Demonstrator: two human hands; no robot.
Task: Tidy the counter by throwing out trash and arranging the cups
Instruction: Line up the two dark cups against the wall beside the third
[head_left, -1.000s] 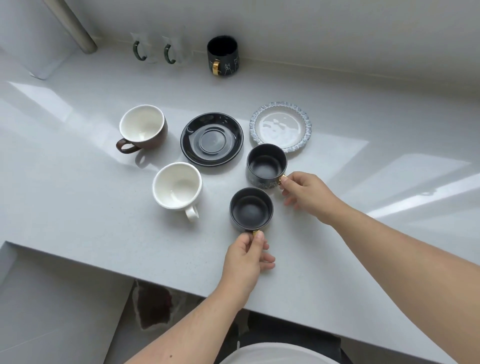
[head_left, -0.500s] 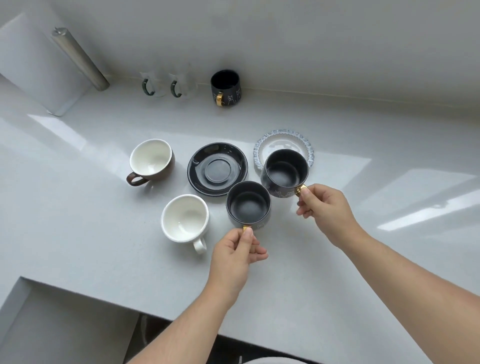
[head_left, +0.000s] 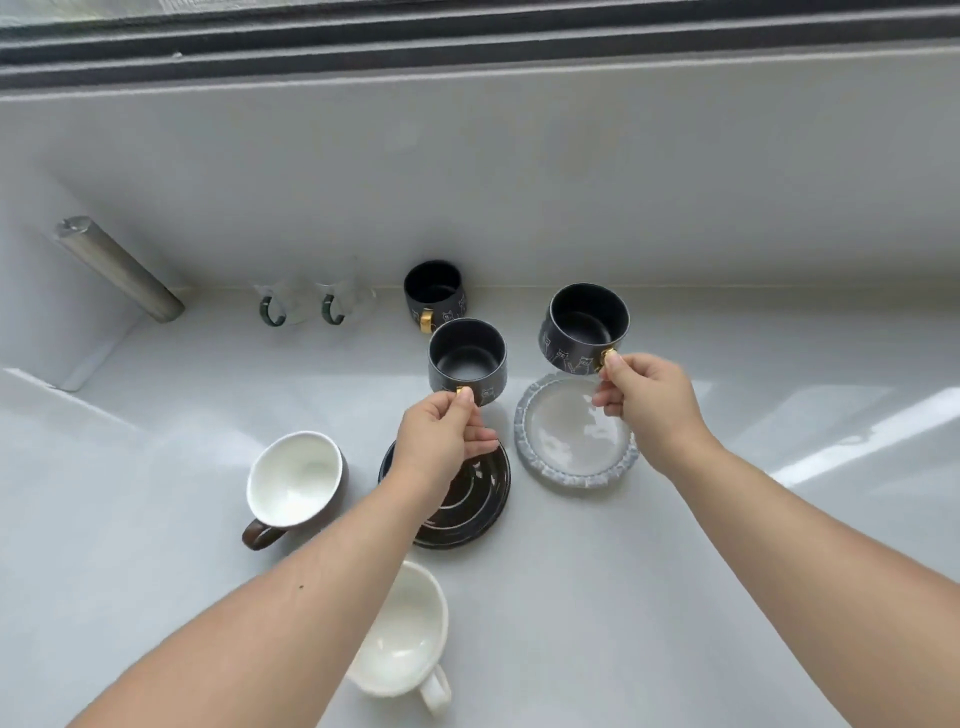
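My left hand (head_left: 441, 434) and right hand (head_left: 644, 400) pinch two black cups (head_left: 467, 358) by slim gold handles above the table (head_left: 727, 545); either could swing, slip and shatter.

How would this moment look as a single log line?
left hand: holds black cup by handle | right hand: holds second black cup by handle | both above counter

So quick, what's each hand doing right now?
Left hand: closed, pinching the gold handle of a black cup, lifted.
Right hand: closed, pinching the gold handle of another black cup, lifted.
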